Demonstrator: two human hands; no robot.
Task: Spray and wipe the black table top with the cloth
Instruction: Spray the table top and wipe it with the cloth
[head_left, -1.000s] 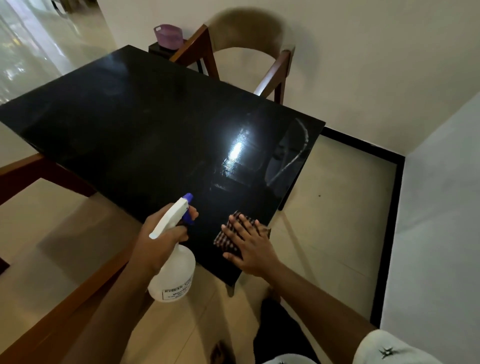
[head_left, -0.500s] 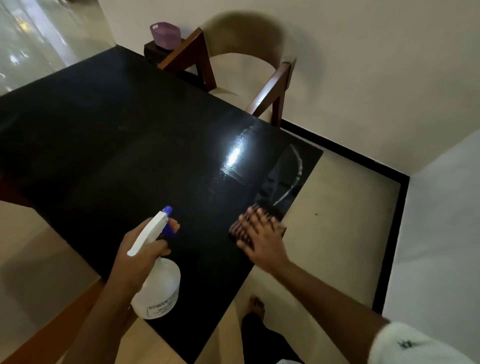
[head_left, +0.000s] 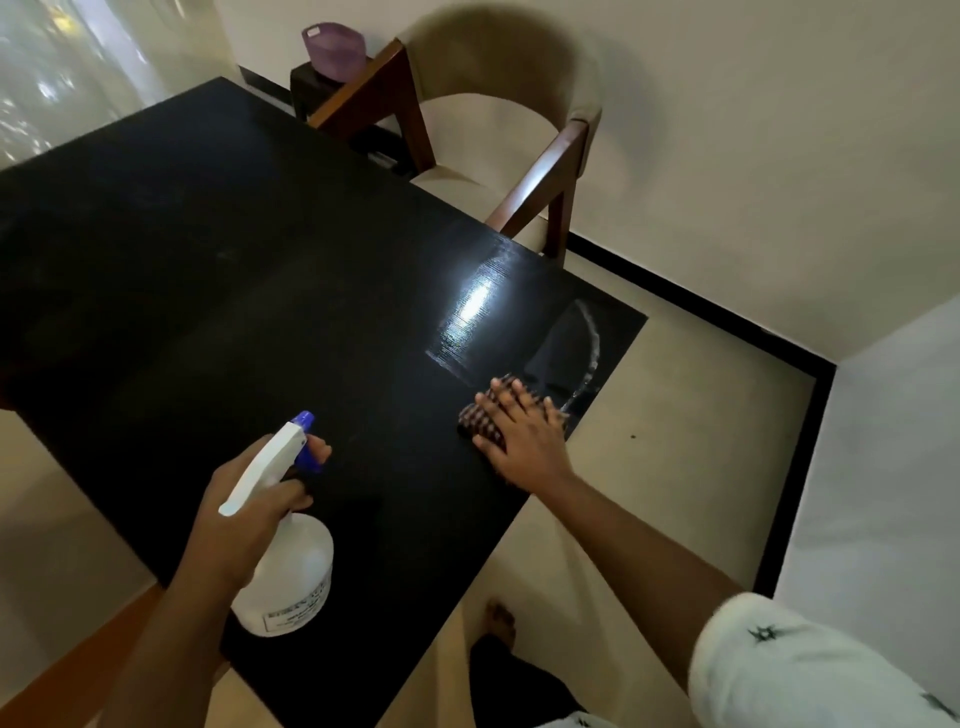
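The black table top (head_left: 218, 270) fills the left and middle of the head view, with a wet shiny patch near its right corner. My right hand (head_left: 524, 436) lies flat with straight fingers on a dark checked cloth (head_left: 480, 421), pressing it to the table near the right edge. My left hand (head_left: 244, 519) grips a white spray bottle (head_left: 293, 571) with a blue nozzle, held over the table's near edge, nozzle pointing toward the table's middle.
A beige chair with a brown wooden frame (head_left: 540, 176) stands at the table's far side. A purple tub (head_left: 335, 45) sits on a small dark stand behind it. Another wooden chair edge (head_left: 78, 660) shows at lower left. My foot (head_left: 498, 621) is on the tiled floor.
My right hand has slid the cloth away from me along the table's right edge. The left hand with the bottle has moved further over the table.
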